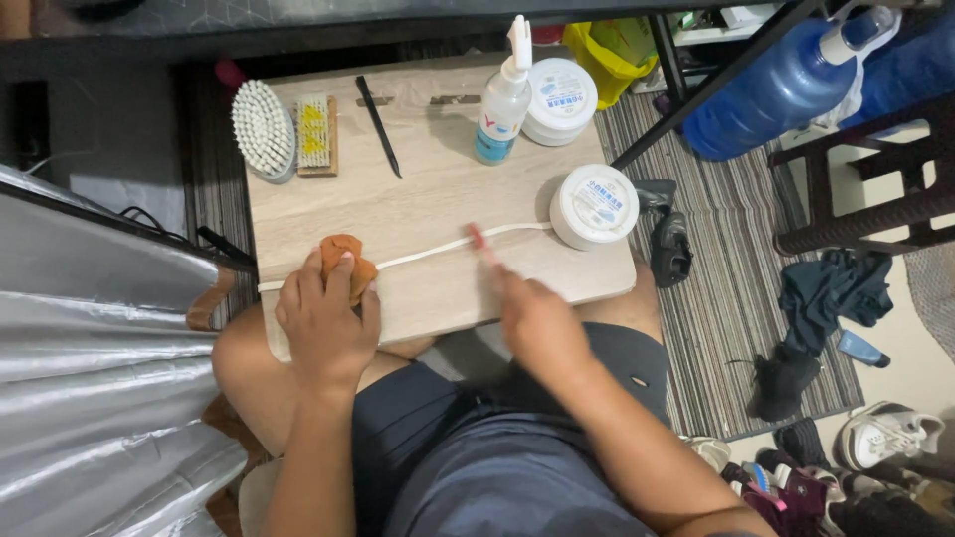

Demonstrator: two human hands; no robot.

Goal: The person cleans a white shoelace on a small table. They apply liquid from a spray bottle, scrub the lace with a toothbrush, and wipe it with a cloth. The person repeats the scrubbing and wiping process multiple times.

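Head view, looking down over the person's lap: a light wooden board (428, 189) rests across the bare knees and carries the work. A white lace (438, 249) lies stretched across the board's near part, running from its left edge toward a round white tub (595, 206) at the right. The left hand (323, 318) rests on the lace near the left edge, its fingers curled together and pressing a small orange-brown cloth (343, 261) down onto the lace. The right hand (537, 318) is blurred; its fingers appear closed around a small brush with a pinkish tip (479, 242), whose end meets the lace near mid-board, though the exact grip cannot be told. Along the far edge of the board lie, from left to right, a white-bristled round brush (264, 129), a small wood-backed brush (315, 134), a slim black tool (379, 127), a clear spray bottle (502, 104) with a white nozzle, and a second white tub (560, 99). To the right, on a striped rug (716, 298), lie dark sandals (668, 244) and crumpled dark clothing (831, 293); a large blue water bottle (786, 85) stands beyond. Silvery sheeting (90, 348) fills the left side.
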